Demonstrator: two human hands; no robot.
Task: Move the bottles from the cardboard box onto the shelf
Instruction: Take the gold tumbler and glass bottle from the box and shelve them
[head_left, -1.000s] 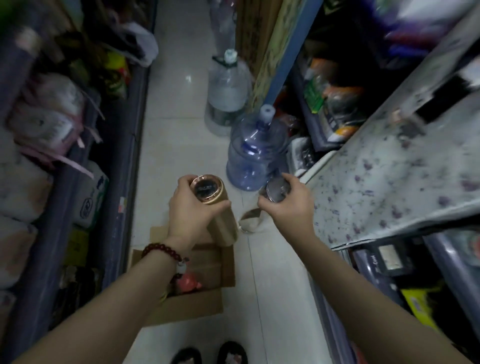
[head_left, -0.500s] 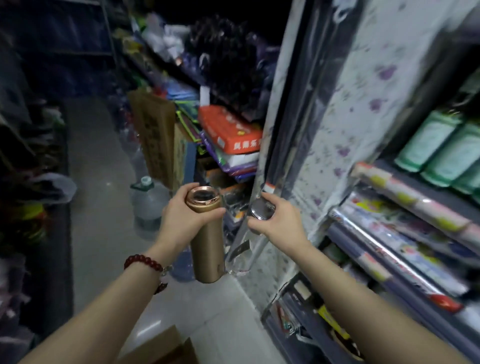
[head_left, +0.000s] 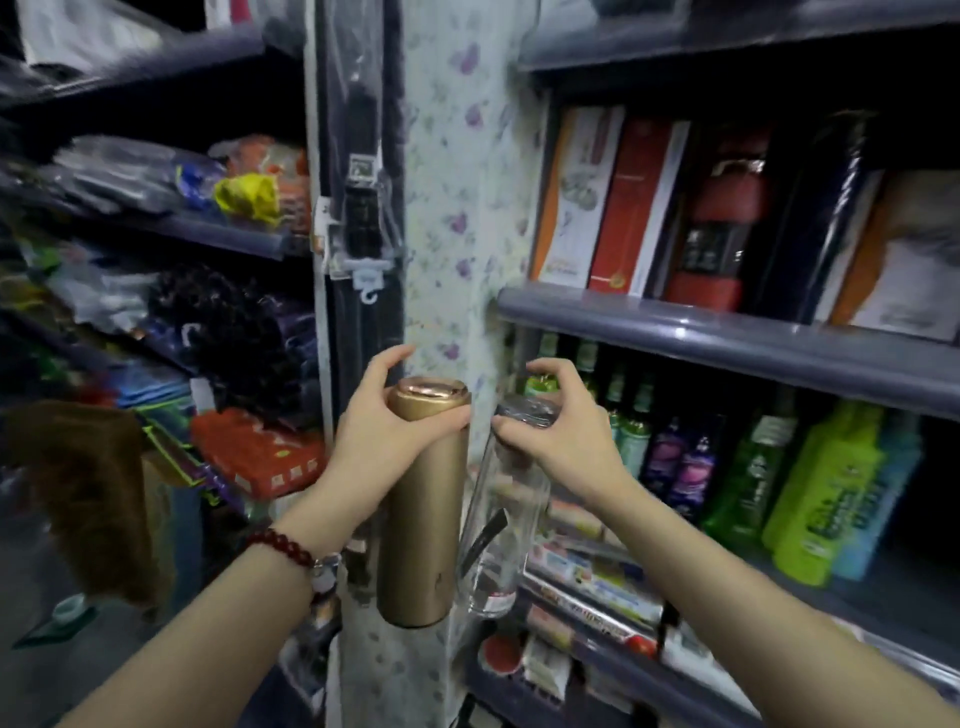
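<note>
Gold bottle (head_left: 423, 499): hangs upright, carried by its cap end. Left hand (head_left: 387, 436) wraps the top, thumb across the front just under the lid, fingers curled behind; the index finger lifts clear. Gripping high leaves the base free to be set down, by my reading.

Clear glass bottle (head_left: 501, 514): just right of the gold one, tilted, its foot swinging towards it; whether they touch I cannot tell. Right hand (head_left: 558, 431) pinches its dark cap from above, fingertips clawed round the rim.

Both are held in the air, short of any shelf.

Beyond the right hand, a grey shelf (head_left: 727, 338) edge runs above wrist level. Under it stand green-capped bottles (head_left: 631, 421) and bright green jugs (head_left: 810, 499), probably the row these join. Boxed goods (head_left: 623, 202) stand above. Behind the left hand, a floral-papered post (head_left: 452, 218).
</note>
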